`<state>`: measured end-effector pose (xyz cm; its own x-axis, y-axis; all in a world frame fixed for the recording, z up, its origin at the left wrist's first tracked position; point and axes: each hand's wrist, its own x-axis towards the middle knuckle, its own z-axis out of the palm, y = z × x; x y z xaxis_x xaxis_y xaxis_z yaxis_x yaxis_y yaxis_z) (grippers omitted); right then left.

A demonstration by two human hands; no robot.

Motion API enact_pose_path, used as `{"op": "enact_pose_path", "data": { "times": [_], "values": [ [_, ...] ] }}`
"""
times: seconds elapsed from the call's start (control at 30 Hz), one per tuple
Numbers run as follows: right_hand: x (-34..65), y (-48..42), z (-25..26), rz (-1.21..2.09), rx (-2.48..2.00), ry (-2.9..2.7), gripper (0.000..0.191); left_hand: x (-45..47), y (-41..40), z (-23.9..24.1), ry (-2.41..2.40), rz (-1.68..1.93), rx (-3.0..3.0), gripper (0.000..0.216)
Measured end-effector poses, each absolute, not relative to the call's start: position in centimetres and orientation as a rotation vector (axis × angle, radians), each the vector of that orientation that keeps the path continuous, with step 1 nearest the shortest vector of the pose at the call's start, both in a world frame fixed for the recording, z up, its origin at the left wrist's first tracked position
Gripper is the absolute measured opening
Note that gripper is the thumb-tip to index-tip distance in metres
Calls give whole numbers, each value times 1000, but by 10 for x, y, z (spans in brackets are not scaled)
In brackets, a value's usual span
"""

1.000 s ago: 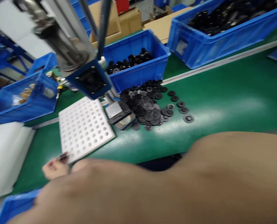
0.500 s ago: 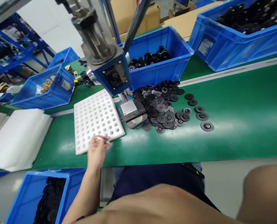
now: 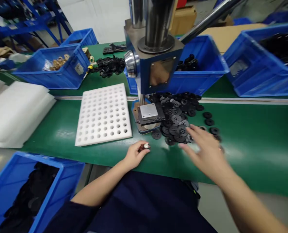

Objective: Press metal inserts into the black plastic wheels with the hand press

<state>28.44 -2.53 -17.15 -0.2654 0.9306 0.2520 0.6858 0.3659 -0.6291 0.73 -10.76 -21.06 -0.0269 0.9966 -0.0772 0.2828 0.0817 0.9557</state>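
Note:
My left hand (image 3: 135, 152) rests on the green table near its front edge, fingers pinched on a small black and silver part (image 3: 146, 146). My right hand (image 3: 204, 149) hovers with fingers spread over the near edge of a heap of black discs (image 3: 176, 118); it is blurred and holds nothing. Between the hands, further back, stands a blue hand press (image 3: 156, 61) with a metal plate (image 3: 149, 112) at its base. A white foam tray with rows of round holes (image 3: 102, 114) lies left of the press.
Blue bins hold black parts behind the press (image 3: 202, 69), at far right (image 3: 262, 68) and at near left (image 3: 25, 191); another (image 3: 59, 69) holds tan parts. White foam sheets (image 3: 15, 111) are stacked at left. A loose black pile (image 3: 108, 65) lies behind the tray.
The view has swung to face the press. My left hand moved right from the foam tray's front edge with the small part. My right hand came into view, reaching to the discs.

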Motion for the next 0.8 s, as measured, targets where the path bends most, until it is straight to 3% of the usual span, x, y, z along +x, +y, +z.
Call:
{"op": "enact_pose_path", "data": {
  "times": [0.07, 0.2, 0.5, 0.63, 0.8],
  "values": [
    [291, -20, -181, 418, -1454, -2193, 54, 6, -111, -208, 1436, 1046, 1297, 31],
    [283, -14, -199, 218, -1505, -2333, 40, 3, -112, -195, 1439, 1064, 1276, 28],
    [277, 5, -188, 33, -1255, -2006, 25, 7, -111, -184, 1512, 1085, 1317, 28],
    [272, -2, -178, 377, -1311, -1628, 23, 6, -111, -182, 1481, 1094, 1291, 30],
    [254, -19, -178, 1206, -1286, -1035, 35, 7, -110, -182, 1519, 1084, 1396, 28]
  ]
}}
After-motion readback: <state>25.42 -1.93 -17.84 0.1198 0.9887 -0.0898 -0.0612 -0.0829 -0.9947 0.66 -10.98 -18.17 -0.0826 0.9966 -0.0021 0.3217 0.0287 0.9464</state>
